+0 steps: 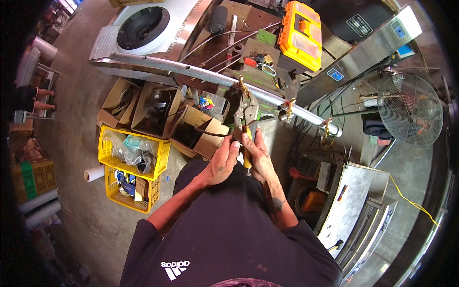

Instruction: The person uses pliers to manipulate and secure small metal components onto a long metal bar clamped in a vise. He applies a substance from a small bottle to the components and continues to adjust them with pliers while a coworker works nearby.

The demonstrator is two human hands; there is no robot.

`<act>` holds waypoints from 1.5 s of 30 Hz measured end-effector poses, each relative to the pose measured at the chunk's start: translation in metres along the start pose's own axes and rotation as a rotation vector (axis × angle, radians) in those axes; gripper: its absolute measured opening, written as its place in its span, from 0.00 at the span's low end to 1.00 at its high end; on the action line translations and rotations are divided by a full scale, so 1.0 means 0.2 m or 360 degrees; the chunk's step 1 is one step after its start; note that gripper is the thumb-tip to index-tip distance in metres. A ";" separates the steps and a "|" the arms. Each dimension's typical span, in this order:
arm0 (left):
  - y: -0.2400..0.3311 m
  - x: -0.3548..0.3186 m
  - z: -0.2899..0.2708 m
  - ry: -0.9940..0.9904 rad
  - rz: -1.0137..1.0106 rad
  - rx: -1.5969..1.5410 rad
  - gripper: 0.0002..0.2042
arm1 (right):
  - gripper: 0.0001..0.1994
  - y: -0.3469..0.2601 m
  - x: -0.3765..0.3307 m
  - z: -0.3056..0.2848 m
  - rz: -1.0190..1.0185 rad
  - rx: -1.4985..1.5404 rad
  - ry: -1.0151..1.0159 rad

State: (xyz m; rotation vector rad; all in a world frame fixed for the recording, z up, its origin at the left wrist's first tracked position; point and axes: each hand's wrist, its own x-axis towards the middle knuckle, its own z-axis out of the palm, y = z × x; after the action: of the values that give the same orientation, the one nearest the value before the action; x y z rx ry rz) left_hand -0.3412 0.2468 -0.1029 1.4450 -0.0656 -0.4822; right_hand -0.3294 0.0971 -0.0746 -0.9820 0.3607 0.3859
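Both hands are in front of my lap, at a pair of silver locking pliers (245, 111) held upright with the jaws away from me. The jaws are at a brass fitting (242, 85) on a long silver pipe (201, 73); whether they grip it is hard to tell. My right hand (260, 160) wraps the yellow-covered handle (247, 160), thumb lying along it. My left hand (222, 161) is closed against the pliers' left side, its fingertips partly hidden. More brass valves (287, 110) stick out from the pipe towards the right.
Beyond the pipe stand a white appliance with a round black burner (143, 28) and an orange-yellow toolbox (300, 36). Cardboard boxes (158, 107) and yellow crates (134, 167) sit on the floor at left. At right are a fan (410, 109) and a metal cabinet (346, 205).
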 end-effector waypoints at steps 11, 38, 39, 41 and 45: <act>0.07 -0.06 -0.05 0.0010 0.0071 0.0386 0.18 | 0.21 -0.14 -0.04 -0.07 0.0008 -0.0209 -0.0096; 0.32 0.51 0.01 0.1293 0.0650 0.1790 0.32 | 0.42 -0.46 -0.15 -0.14 -0.0354 -0.0351 -0.0137; 0.30 0.56 0.03 0.1338 0.0650 0.1841 0.35 | 0.39 -0.44 -0.13 -0.18 -0.0358 -0.0329 -0.0162; 0.28 0.62 0.04 0.1337 0.0628 0.1862 0.33 | 0.38 -0.41 -0.13 -0.19 -0.0347 -0.0258 -0.0166; 0.25 0.67 0.07 0.1373 0.0680 0.1865 0.28 | 0.38 -0.37 -0.13 -0.26 -0.0280 -0.0199 -0.0151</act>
State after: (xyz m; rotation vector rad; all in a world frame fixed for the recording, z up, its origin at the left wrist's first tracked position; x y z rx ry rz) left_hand -0.2111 0.1890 -0.0865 2.5819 0.0508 0.6971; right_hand -0.3233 0.0125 -0.0347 -1.1044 0.1641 0.2967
